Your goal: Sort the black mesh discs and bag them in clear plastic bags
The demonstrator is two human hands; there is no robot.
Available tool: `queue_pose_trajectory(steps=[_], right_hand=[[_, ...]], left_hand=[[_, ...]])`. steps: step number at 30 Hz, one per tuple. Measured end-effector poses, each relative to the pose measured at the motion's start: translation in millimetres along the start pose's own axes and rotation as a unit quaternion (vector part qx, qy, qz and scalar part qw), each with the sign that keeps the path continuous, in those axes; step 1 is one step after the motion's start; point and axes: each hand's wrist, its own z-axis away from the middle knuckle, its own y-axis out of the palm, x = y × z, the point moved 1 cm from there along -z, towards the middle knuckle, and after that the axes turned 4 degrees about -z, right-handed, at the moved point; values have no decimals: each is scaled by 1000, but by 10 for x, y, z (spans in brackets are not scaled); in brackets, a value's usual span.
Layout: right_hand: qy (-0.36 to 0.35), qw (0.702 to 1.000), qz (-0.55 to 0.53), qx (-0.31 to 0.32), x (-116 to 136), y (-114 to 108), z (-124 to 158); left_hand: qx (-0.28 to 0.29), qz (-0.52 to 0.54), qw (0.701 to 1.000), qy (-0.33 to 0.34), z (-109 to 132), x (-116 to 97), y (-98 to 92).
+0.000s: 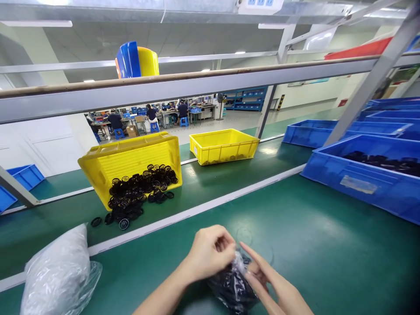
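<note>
A clear plastic bag (234,288) with black contents sits on the green work surface in front of me, its top gathered into a twisted neck. My left hand (211,251) is closed in a pinch on that neck. On the bag's other side, my right hand (274,282) has its index finger stretched past the neck, while its thumb and other fingers curl against the plastic. Motion blurs the fingertips a little. Just behind the hands, a faint thin ring (244,236) shows on the green surface; I cannot make out what it is.
A tipped yellow bin (131,151) spills black round parts (131,197) onto the far belt, near an upright yellow bin (225,151). A filled white plastic bag (59,275) lies at left. Blue bins (367,179) stand at right. A metal rail (197,83) crosses above; people sit far behind.
</note>
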Motion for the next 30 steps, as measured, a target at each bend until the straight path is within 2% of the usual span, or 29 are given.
queue_pose_trajectory(steps=[2,4,5,7,10,11,13,16,19,22,24,26,28,30], right_hand=[[4,998,-49,40,33,45,-196],[16,996,-68,52,-21,11,-408],[28,997,-65,43,-82,-49,-515],[57,997,-43,4,-239,-247,-730],[68,995,12,-67,-427,-639,-1045],[67,992,44,-97,-459,-763,-1144],[54,982,112,-143,-497,-957,-1322],[2,969,182,-165,-637,-1070,-1510],[-31,968,206,-137,-1031,-960,-1538],[-9,977,197,-76,-1553,-655,-1335],[13,979,198,-42,-1828,-388,-1089],[5,972,228,-49,-1985,-141,-819],[-15,962,269,-52,-2045,34,-597],[-24,952,301,-49,-2051,113,-466]], left_hand=[[33,-59,996,63,70,-170,42],[37,-108,989,92,139,-167,13],[30,-121,988,91,166,-92,-43],[-3,-139,988,63,198,193,-251],[-108,-223,969,-16,183,823,-782],[-150,-264,951,-59,166,1040,-994],[-234,-364,888,-154,133,1416,-1427],[-312,-400,835,-214,114,1766,-1984],[-366,-419,788,-263,145,1943,-2370],[-395,-424,753,-312,165,2084,-2594],[-399,-420,741,-339,148,2184,-2671],[-395,-416,737,-357,104,2280,-2707],[-383,-415,740,-366,45,2360,-2714],[-365,-418,747,-366,-17,2415,-2701]])
